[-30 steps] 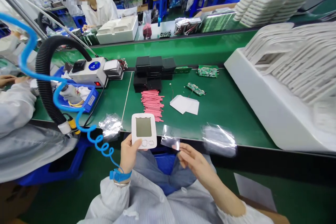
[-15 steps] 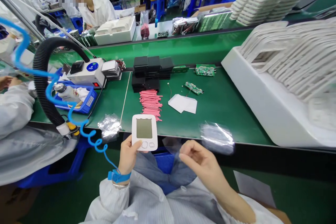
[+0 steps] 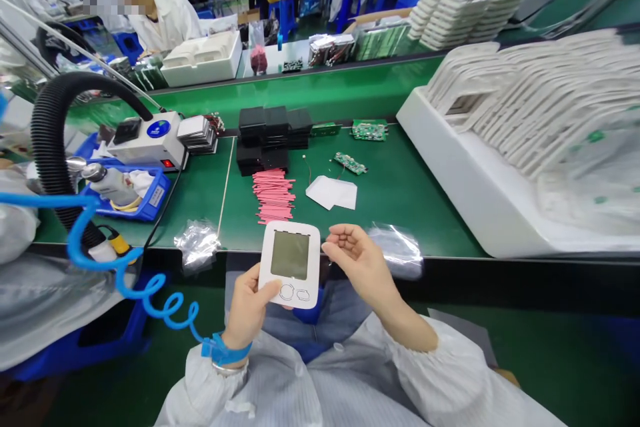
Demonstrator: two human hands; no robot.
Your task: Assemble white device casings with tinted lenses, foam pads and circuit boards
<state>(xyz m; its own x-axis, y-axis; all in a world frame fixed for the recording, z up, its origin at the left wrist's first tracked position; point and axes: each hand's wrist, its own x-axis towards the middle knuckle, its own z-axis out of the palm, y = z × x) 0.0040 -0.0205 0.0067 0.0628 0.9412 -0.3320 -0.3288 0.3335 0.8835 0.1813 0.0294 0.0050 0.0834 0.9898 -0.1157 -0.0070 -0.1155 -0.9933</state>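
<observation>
My left hand (image 3: 250, 300) grips a white handheld unit (image 3: 265, 280) by its lower left corner, thumb on the front. The unit has a grey-green screen (image 3: 290, 255) and two outlined button shapes beneath it. A blue wrist strap (image 3: 225, 349) with a coiled cord circles my left wrist. Just right of the unit, my right hand (image 3: 363, 267) is raised with its fingers loosely curled and the thumb apart from them. No object shows clearly in it. Clear plastic bags (image 3: 397, 250) lie beyond it at the bench edge; more clear bags (image 3: 197, 243) lie on the left.
Pink strips (image 3: 274, 197), black blocks (image 3: 264, 140), white pieces (image 3: 332, 192) and green circuit boards (image 3: 351, 163) lie on the green bench. A white bin (image 3: 450, 173) of white housings stands right. Left are a blue tray (image 3: 150, 203), a black hose (image 3: 47, 147) and a co-worker's sleeve (image 3: 17, 207).
The unit in my left hand has moved right and is slightly tilted. My right hand has come up beside its right edge. The camera view has shifted a little.
</observation>
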